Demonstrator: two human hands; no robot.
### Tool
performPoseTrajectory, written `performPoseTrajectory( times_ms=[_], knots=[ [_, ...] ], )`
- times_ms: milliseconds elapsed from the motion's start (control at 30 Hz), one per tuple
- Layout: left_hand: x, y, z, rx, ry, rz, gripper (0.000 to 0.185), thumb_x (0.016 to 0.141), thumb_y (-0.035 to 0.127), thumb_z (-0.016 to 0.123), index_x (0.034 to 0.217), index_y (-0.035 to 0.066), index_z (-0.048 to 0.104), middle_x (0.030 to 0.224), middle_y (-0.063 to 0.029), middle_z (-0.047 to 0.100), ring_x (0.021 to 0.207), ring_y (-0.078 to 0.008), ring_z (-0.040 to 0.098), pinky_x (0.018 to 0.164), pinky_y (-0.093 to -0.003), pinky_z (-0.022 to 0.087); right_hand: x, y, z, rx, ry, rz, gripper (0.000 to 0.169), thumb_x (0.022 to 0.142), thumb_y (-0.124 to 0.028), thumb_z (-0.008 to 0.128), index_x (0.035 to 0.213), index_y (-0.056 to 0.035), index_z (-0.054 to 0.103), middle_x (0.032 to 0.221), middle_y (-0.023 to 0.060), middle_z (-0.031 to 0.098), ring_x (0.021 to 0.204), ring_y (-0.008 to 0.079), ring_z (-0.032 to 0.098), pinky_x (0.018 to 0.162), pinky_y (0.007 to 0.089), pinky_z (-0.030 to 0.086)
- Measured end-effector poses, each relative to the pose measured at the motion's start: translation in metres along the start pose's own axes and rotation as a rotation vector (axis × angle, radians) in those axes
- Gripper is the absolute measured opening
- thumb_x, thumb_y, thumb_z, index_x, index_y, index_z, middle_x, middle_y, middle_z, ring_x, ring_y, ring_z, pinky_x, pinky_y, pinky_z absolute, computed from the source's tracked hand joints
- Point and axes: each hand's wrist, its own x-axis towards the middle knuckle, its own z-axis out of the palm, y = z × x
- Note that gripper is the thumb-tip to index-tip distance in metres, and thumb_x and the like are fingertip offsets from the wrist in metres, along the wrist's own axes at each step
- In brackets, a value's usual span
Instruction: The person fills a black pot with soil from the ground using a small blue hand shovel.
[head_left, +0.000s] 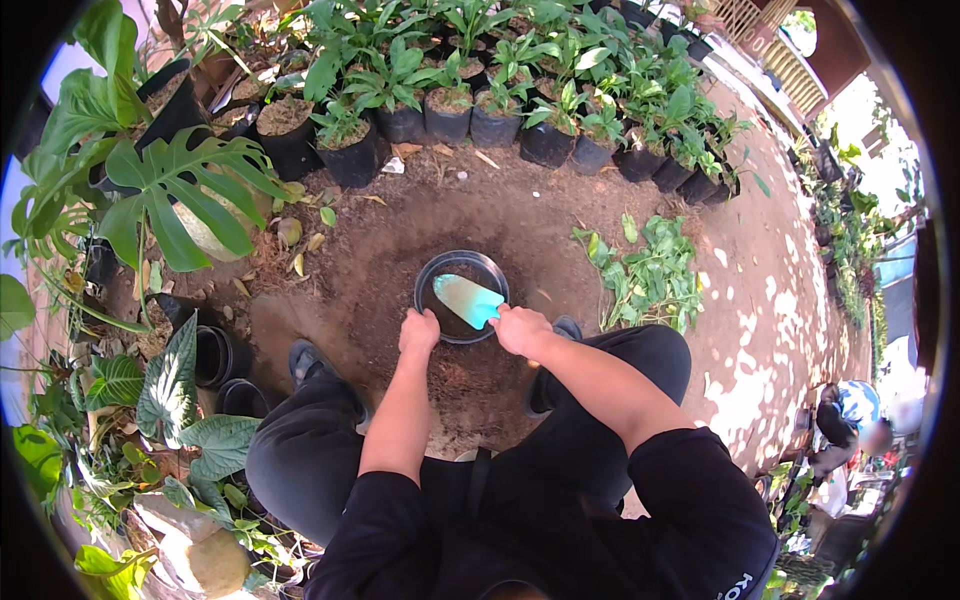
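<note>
Between my feet, a round black plastic pot (497, 271) stands on the bare soil, with dark soil inside it. My left hand (419, 330) grips the pot's rim at its lower left. In my right hand (519, 328), at the pot's right side, is the handle of a turquoise garden trowel (470, 300). The trowel's blade, smeared with soil, lies over the pot's opening and points to the upper left. How much soil the pot holds is partly hidden by the blade.
Black grow bags with leafy plants (448, 116) line the far side. A heap of cut leafy stems (652, 274) lies right of the pot. At left are a monstera leaf (184, 199) and black pots (217, 356). Another person (836, 431) is at the far right.
</note>
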Motion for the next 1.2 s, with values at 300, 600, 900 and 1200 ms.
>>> performPoseTrajectory(
  times_ms=[300, 600, 900, 1200],
  knots=[
    [0.004, -0.001, 0.000, 0.176, 0.117, 0.200, 0.032, 0.089, 0.021, 0.042, 0.115, 0.003, 0.045, 0.108, -0.0256, 0.057, 0.103, -0.0389, 0.055, 0.088, -0.0448, 0.044, 0.016, -0.013, 0.028, 0.017, -0.011, 0.050, 0.034, 0.094, -0.031, 0.037, 0.107, -0.0029, 0.051, 0.102, 0.0156, 0.063, 0.097, 0.0291, 0.061, 0.078, 0.0408, 0.048],
    [0.007, -0.024, 0.029, -0.144, 0.096, 0.111, 0.031, 0.085, 0.016, 0.044, 0.110, -0.002, 0.041, 0.101, -0.0296, 0.057, 0.099, -0.0404, 0.055, 0.085, -0.0459, 0.044, 0.007, 0.020, -0.006, -0.067, 0.040, -0.042, 0.040, 0.093, -0.037, 0.038, 0.111, -0.0031, 0.051, 0.101, 0.0152, 0.063, 0.095, 0.0306, 0.061, 0.079, 0.0411, 0.048],
    [-0.005, -0.047, 0.043, -0.017, 0.280, 0.152, 0.030, 0.089, 0.023, 0.044, 0.109, 0.000, 0.045, 0.090, -0.0256, 0.061, 0.079, -0.0368, 0.062, 0.071, -0.0440, 0.049, 0.034, 0.031, 0.029, -0.017, 0.077, -0.054, 0.037, 0.093, -0.035, 0.039, 0.108, -0.0038, 0.052, 0.098, 0.0157, 0.064, 0.090, 0.0317, 0.063, 0.073, 0.0427, 0.049],
    [-0.001, -0.019, 0.016, -0.068, 0.078, 0.184, 0.028, 0.093, 0.026, 0.041, 0.108, 0.003, 0.045, 0.075, -0.0162, 0.063, 0.060, -0.0291, 0.061, 0.051, -0.0395, 0.049, 0.062, 0.029, 0.038, -0.111, -0.007, 0.030, 0.036, 0.093, -0.034, 0.041, 0.110, -0.0046, 0.054, 0.103, 0.0121, 0.064, 0.096, 0.0264, 0.062, 0.077, 0.0383, 0.050]
  ],
)
